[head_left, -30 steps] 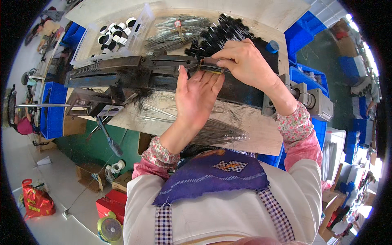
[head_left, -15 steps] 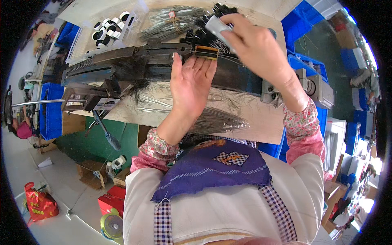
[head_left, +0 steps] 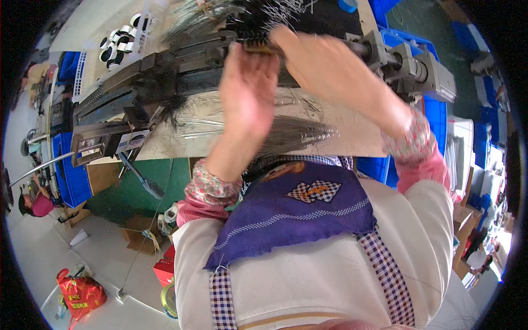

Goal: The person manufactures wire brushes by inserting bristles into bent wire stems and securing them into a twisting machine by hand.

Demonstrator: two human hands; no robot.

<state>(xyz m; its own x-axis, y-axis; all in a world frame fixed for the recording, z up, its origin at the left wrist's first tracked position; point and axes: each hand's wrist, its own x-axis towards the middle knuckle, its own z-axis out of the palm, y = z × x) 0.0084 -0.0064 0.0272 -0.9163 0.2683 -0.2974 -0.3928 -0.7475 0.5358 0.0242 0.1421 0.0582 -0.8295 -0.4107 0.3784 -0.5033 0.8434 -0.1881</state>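
Observation:
My left hand (head_left: 250, 91) is palm up over a long dark metal machine bed (head_left: 192, 74), fingers stretched out and somewhat blurred. Its fingertips meet a small yellow-edged box (head_left: 260, 49). From the right, my right hand (head_left: 324, 63) reaches to the same spot, its fingers smeared by motion at the box's right end; whether they hold anything is hidden. Just beyond both hands lie black bristle brushes (head_left: 245, 25) with twisted wire stems (head_left: 283, 14). A bundle of thin metal wires (head_left: 297, 132) lies on the near side of the bed.
A clear plastic basket (head_left: 144, 36) holding black and white rolls stands at the back left, beside more wires (head_left: 195, 25). A metal clamp-like unit (head_left: 418, 69) is at the bed's right end. Blue bins (head_left: 404, 38) stand on the right; a blue cap (head_left: 347, 5) sits behind.
My right hand has come down and left to the yellow-edged box; the white block it held is no longer visible. The view has shifted, with the bench now higher in the picture.

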